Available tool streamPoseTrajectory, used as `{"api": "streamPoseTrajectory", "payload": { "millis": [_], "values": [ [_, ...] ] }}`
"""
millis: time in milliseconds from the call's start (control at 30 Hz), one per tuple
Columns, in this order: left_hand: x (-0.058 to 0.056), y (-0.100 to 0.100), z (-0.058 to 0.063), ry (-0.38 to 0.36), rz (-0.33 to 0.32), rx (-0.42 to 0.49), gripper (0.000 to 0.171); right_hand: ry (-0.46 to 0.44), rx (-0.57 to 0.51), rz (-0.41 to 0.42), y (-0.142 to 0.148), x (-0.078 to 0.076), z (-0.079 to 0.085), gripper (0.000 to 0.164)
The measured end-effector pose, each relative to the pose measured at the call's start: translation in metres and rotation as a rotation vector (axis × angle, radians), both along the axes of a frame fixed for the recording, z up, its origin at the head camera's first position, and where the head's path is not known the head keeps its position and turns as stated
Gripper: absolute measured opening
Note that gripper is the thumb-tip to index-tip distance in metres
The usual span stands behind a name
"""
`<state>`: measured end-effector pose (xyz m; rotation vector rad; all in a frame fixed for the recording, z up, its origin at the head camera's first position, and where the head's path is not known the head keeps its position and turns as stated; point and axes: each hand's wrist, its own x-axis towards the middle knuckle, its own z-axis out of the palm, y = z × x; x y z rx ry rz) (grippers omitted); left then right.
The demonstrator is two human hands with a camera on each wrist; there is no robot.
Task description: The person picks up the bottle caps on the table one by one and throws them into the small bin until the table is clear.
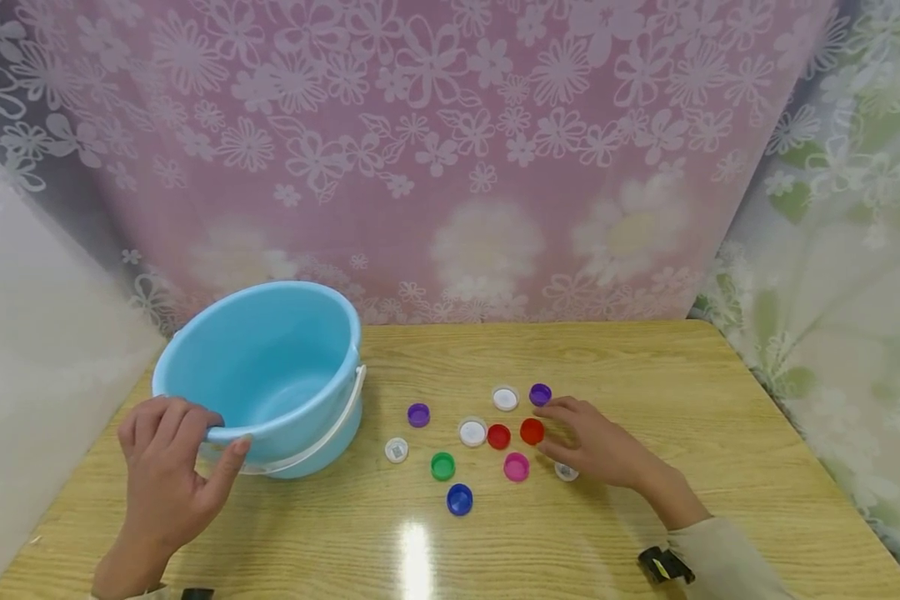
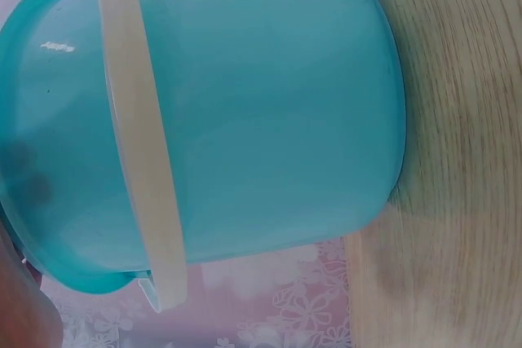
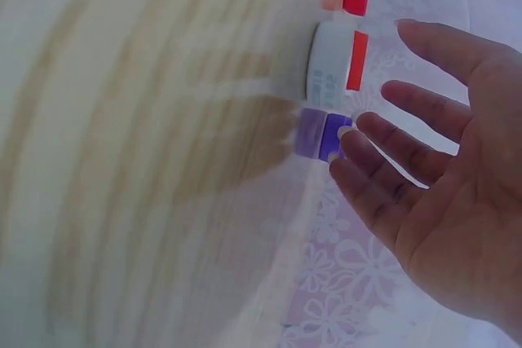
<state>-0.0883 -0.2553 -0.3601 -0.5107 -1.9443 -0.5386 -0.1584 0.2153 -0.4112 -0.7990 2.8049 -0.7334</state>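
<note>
On the left of the table stands a light blue bucket (image 1: 322, 433) with a white handle (image 2: 143, 144) hanging against its side. My left hand (image 1: 168, 467) grips the bucket's near rim, fingers inside and thumb outside. Over the scattered bottle caps, my right hand (image 1: 600, 442) is spread with nothing held. Its fingertips come close to a purple cap (image 1: 540, 394) and a red cap (image 1: 532, 431). A white cap (image 1: 567, 472) is partly covered by this hand. The right wrist view shows the fingers apart, beside a white cap (image 3: 328, 63) and a purple cap (image 3: 333, 138).
Further caps lie mid-table: a second red one (image 1: 498, 436), a pink one (image 1: 516, 467), a green one (image 1: 443, 466), a blue one (image 1: 460, 499), another purple one (image 1: 418, 415) and several white ones. A flowered curtain (image 1: 487, 167) hangs behind the wooden table (image 1: 645, 358).
</note>
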Motion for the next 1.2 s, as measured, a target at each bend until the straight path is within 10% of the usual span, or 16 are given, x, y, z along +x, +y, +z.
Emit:
{"api": "streamPoseTrajectory", "payload": {
  "millis": [1200],
  "values": [
    [-0.002,0.001,-0.001,0.012,0.025,0.004,0.056,-0.031,0.119,-0.014,-0.021,-0.014,-0.001,0.026]
  ]
}}
